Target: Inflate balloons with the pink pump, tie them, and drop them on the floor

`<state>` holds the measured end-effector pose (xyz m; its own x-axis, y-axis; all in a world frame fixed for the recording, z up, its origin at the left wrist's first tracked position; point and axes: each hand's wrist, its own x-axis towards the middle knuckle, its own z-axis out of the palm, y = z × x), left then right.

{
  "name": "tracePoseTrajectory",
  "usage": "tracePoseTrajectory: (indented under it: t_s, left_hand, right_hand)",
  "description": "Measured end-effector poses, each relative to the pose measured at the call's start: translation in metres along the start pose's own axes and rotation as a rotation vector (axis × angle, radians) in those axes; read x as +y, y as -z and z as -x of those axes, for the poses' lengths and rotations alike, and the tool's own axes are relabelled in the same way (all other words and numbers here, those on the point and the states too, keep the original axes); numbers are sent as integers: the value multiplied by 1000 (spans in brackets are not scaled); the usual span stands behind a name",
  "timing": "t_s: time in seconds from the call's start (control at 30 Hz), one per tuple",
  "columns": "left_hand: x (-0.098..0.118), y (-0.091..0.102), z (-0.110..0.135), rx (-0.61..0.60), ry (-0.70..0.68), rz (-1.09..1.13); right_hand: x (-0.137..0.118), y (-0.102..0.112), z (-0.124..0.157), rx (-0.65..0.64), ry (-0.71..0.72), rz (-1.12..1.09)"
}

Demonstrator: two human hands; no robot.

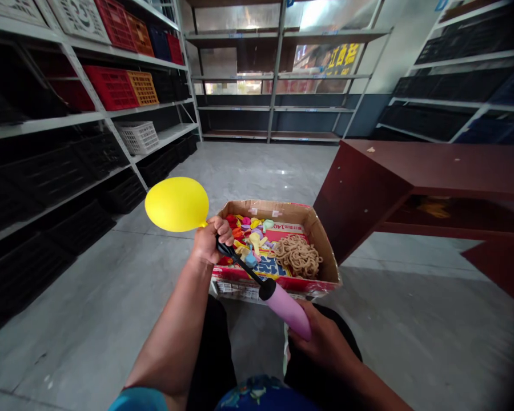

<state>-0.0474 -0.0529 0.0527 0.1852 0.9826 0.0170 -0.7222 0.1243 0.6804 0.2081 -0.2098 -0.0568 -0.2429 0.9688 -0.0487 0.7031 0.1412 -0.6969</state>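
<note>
My left hand (213,240) is closed around the neck of an inflated yellow balloon (176,204) and the black end of a hand balloon pump. The balloon sticks out to the left of the fist. From the fist, the pump's thin black shaft (247,270) runs down and right to its pink body (289,311). My right hand (319,337) wraps around that pink part near my right knee. Past the pump, a cardboard box (325,257) holds loose uninflated balloons (255,240) in many colours and a tangled heap of tan rope (298,257).
The box rests on a white crate-like support (240,292). A dark red wooden piece of furniture (368,188) stands at the right. Shelves with red, orange and black crates (111,87) line the left wall. Metal racks (277,74) stand at the back, over grey floor (257,171).
</note>
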Motion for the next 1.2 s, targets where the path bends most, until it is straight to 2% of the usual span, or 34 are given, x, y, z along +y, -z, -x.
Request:
tracePoseTrajectory:
  t_s: [0.1, 0.3, 0.4, 0.5, 0.63, 0.77, 0.87, 1.03, 1.13, 1.2]
  left_hand:
    - [-7, -5, 1, 5, 12, -11]
    - [-36, -20, 4, -17, 55, 0]
    - [-40, -24, 0, -15, 62, -12]
    - [-35, -25, -10, -38, 55, -9]
    - [-22, -22, -27, -84, 15, 29]
    - [-14, -18, -44, -90, -19, 78]
    - [-21, -22, -52, -67, -29, 98]
    - [-46, -34, -54, -132, 21, 86]
    - [-53, -32, -56, -142, 68, 97]
    - [-52, -28, -60, -135, 77, 109]
  right_hand:
    - [-2, 0, -5, 20, -5, 12]
    - [-30, 0, -31, 78, 35, -2]
    - [-33, 1, -39, 84, 39, 11]
    - [-20, 2, -39, 116, 66, 37]
    - [12, 11, -31, 163, 108, 135]
    - [45, 27, -19, 158, 26, 247]
    - [56, 31, -18, 152, -12, 247]
    - [31, 21, -42, 170, 3, 179]
    - [12, 18, -59, 175, 21, 147]
    - [9, 22, -64, 177, 21, 148]
